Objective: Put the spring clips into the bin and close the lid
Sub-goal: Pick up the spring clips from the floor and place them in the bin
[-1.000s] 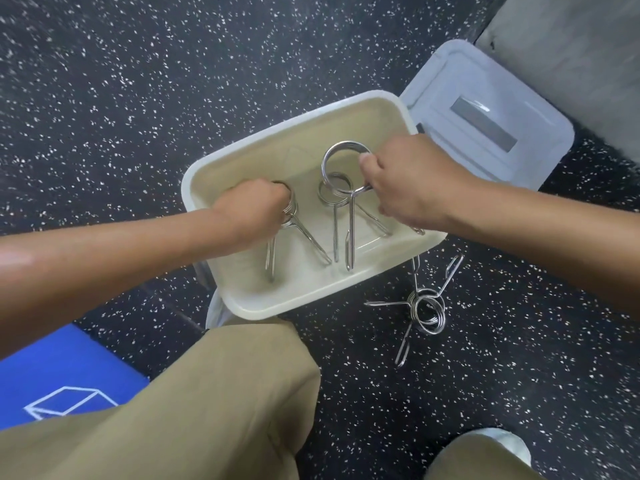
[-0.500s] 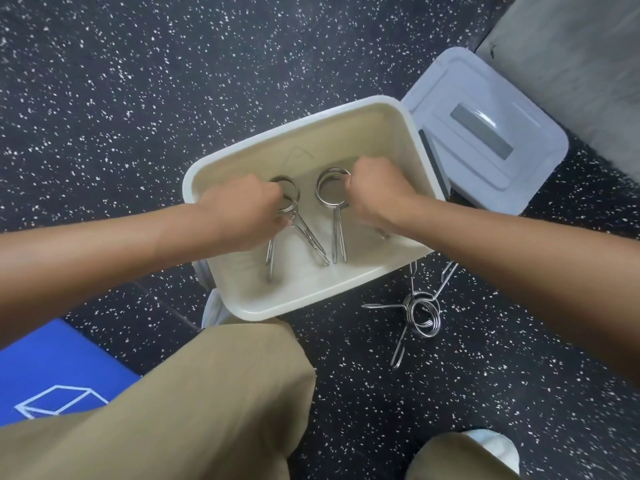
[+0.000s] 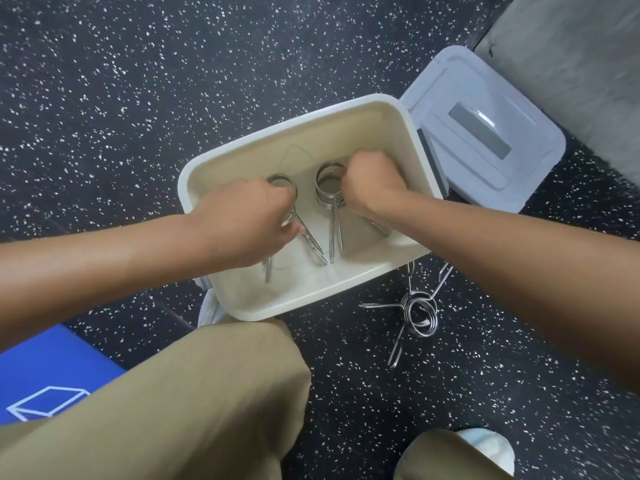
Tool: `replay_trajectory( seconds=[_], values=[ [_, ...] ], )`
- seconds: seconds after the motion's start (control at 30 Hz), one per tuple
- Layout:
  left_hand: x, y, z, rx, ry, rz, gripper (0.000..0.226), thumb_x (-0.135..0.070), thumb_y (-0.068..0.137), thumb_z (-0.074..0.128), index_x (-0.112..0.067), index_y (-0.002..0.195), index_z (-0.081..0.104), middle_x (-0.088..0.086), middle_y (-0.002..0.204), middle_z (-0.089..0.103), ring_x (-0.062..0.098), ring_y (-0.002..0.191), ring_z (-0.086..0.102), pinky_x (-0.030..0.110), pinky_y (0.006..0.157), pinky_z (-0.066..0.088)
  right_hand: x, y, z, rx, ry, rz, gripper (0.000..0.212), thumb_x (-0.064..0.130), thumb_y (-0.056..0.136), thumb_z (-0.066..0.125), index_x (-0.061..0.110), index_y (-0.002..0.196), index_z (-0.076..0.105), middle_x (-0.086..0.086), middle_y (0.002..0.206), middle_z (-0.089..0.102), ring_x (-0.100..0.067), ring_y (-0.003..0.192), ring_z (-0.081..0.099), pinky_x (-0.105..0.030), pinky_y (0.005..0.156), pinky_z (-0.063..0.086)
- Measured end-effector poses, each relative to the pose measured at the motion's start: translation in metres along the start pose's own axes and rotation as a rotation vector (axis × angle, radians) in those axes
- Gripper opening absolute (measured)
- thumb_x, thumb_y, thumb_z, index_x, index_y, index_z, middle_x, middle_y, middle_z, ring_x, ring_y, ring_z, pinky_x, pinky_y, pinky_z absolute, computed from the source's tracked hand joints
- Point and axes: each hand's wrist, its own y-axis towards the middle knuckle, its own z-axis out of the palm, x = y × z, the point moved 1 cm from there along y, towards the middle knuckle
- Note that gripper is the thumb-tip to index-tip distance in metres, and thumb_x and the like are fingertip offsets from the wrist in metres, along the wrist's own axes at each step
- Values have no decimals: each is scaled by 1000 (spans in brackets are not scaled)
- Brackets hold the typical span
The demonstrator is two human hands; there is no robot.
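Both hands sit low inside the cream bin (image 3: 394,109) at frame centre: the left hand (image 3: 242,223) is curled around one spring clip (image 3: 308,237); the right hand (image 3: 372,188) is fisted beside a second clip (image 3: 330,188), grip hidden. Best to set them flat on the floor of the bin, not drop them; I count two or three clips inside, a tangled pile (image 3: 417,311) of perhaps two outside at lower right, and one grey lid (image 3: 485,133) open at upper right.

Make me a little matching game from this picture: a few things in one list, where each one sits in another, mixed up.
Things:
1. lid
2. loose clips
3. blue mat
4. left hand

Places:
A. bottom left corner of the view
B. inside the bin, on a clip
C. flat on the floor beyond the bin, to its right
D. on the floor just outside the bin's near right corner

Pairs: 1-C, 2-D, 3-A, 4-B
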Motion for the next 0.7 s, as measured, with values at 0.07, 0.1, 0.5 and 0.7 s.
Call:
replay_trajectory(
  seconds=[0.07, 0.1, 0.5, 0.7],
  values=[
    [-2, -1, -2, 7, 9, 6, 43, -50, 98, 50, -10, 104, 62, 8, 77, 59, 35, 73, 56, 34, 59, 42, -1, -4, -3, -16, 4, -6, 19, 5, 91, 54, 2, 104, 68, -18, 106, 72, -36, 100, 69, -33, 67, 49],
    [-3, -1, -2, 5, 11, 12, 44, -51, 98, 50, -9, 104, 62, 11, 81, 63, 36, 75, 59, 34, 60, 44, -1, -5, -5, -32, 14, -10, 18, 4, 90, 55, 2, 102, 69, -19, 105, 72, -36, 99, 69, -34, 66, 49],
    [-39, -6, -10, -87, -72, 133, 39, -51, 97, 45, -15, 94, 61, 5, 74, 68, 32, 73, 61, 42, 64, 56, -23, -53, -41, -61, 232, -98, 31, 30, 103, 46, 13, 81, 61, 0, 67, 50, -13, 56, 45, -24, 46, 26],
    [-72, -8, -17, -163, -183, 211, 39, -55, 91, 34, -25, 88, 58, -5, 67, 64, 27, 64, 59, 42, 61, 55, -59, -89, -57, -220, 366, -152, 48, 39, 101, 40, 16, 74, 72, -1, 71, 71, -21, 72, 66, -34, 72, 51]
  ],
)
